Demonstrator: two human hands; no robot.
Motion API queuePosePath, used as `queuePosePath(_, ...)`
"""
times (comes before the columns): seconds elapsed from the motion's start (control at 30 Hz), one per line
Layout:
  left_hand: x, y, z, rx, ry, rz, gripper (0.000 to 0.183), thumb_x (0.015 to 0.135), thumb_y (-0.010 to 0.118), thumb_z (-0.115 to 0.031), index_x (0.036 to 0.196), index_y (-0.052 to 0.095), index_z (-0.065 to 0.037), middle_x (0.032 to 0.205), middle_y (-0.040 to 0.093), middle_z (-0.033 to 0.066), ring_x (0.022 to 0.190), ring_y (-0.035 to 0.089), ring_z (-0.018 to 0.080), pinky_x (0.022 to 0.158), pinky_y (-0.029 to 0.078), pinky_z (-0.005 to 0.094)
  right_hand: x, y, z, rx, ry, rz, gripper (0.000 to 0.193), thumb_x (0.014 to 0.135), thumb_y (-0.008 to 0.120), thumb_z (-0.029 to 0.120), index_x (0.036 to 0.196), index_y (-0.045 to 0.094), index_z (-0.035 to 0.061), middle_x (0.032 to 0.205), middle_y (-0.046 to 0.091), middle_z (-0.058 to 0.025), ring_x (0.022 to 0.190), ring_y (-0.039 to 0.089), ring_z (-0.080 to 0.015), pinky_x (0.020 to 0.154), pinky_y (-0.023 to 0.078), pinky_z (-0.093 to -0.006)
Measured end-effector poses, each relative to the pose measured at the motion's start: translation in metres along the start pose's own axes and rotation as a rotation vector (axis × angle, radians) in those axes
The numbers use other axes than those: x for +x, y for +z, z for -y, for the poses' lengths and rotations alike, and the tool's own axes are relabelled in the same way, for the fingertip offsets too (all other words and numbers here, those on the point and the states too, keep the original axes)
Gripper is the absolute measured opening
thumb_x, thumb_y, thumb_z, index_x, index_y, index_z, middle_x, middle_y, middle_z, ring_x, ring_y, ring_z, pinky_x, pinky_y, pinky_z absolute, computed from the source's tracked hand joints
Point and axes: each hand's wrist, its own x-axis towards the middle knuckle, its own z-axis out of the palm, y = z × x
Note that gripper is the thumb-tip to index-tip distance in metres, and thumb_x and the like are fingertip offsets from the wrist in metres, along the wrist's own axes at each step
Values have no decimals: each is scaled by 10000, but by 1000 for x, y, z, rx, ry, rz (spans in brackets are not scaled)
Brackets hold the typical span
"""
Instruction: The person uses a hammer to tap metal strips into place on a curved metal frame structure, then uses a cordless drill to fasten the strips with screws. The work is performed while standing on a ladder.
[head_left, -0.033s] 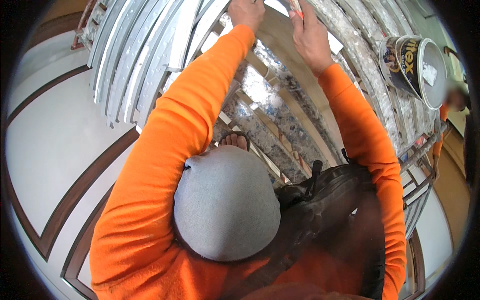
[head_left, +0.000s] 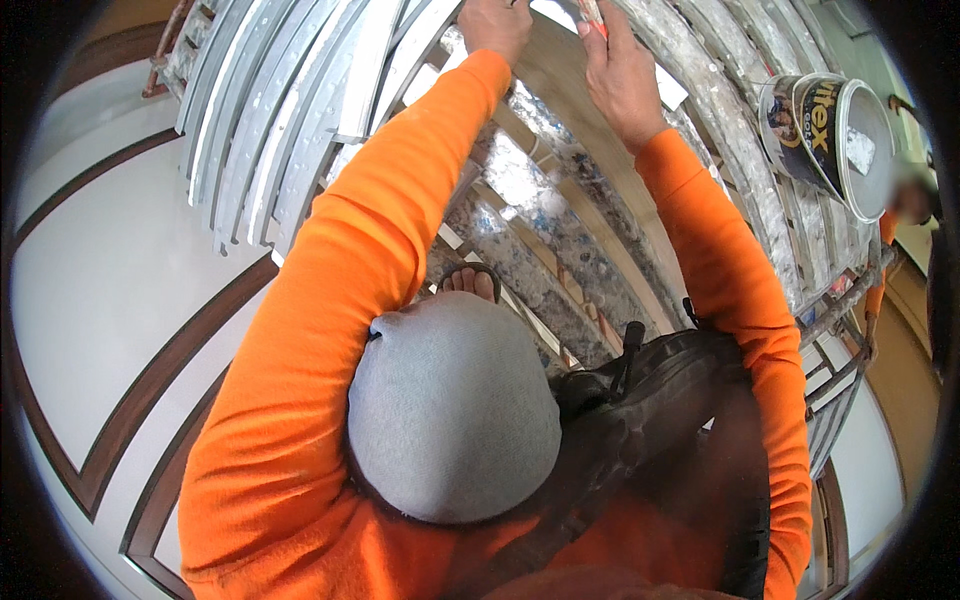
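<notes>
Both my arms, in orange sleeves, reach to the top edge of the view. My left hand [head_left: 495,28] is closed there with curled fingers, beside the light metal channels; whatever it grips is cut off by the edge. My right hand [head_left: 627,85] pinches a slim orange-red stick-like thing [head_left: 593,16], only partly visible and too small to name. Between and below my hands are paint-spattered boards [head_left: 520,170] with gaps between them. Several perforated grey metal channels [head_left: 285,110] lie side by side to the left.
A dark-labelled paint bucket [head_left: 812,125] with a white rim is at right, on the boards. My bent grey-clad knee [head_left: 455,410] and sandalled foot [head_left: 470,281] are in the middle, a black bag [head_left: 660,380] at my side. Another person's orange sleeve [head_left: 876,293] shows far right.
</notes>
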Motion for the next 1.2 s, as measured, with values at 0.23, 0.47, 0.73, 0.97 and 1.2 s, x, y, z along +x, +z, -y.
queuePosePath(0.23, -2, 1, 2, -24, -53, -24, 171, 932, 635, -145, 991, 781, -78, 1063, 748, 138, 981, 710, 345, 885, 563, 414, 6, -2, 12, -50, 55, 27, 342, 1048, 511, 185, 1356, 499, 37, 1040, 655, -348, 949, 630, -551, 765, 489, -585)
queuePosePath(0.47, -1, 2, 2, -7, -40, -23, 189, 946, 618, -150, 1008, 783, -81, 1090, 751, 136, 992, 708, 345, 893, 562, 415, 3, -2, 3, -122, -10, 78, 369, 1056, 500, 196, 1380, 522, 21, 984, 671, -344, 901, 643, -559, 746, 494, -604)
queuePosePath(0.73, -2, 4, 1, 31, -36, -3, 203, 955, 598, -152, 1020, 777, -84, 1109, 747, 135, 994, 707, 344, 894, 563, 409, 14, -9, 13, -154, 20, 77, 352, 1057, 492, 209, 1352, 539, 22, 991, 674, -342, 889, 644, -554, 780, 519, -595)
queuePosePath(0.97, -2, 3, 2, -12, -27, -18, 193, 935, 623, -134, 1034, 775, -68, 1100, 747, 132, 1000, 710, 337, 906, 564, 405, 16, -20, 38, -105, -225, -172, 312, 1051, 495, 204, 1305, 550, 32, 889, 660, -336, 836, 633, -552, 728, 489, -611)
queuePosePath(1.2, -5, 10, 7, 23, -56, -33, 182, 924, 638, -129, 1005, 785, -61, 1116, 748, 133, 1000, 713, 335, 916, 567, 405, 18, -14, 21, -100, -30, 52, 379, 1047, 520, 216, 1371, 542, 21, 1063, 661, -328, 995, 638, -523, 830, 523, -537)
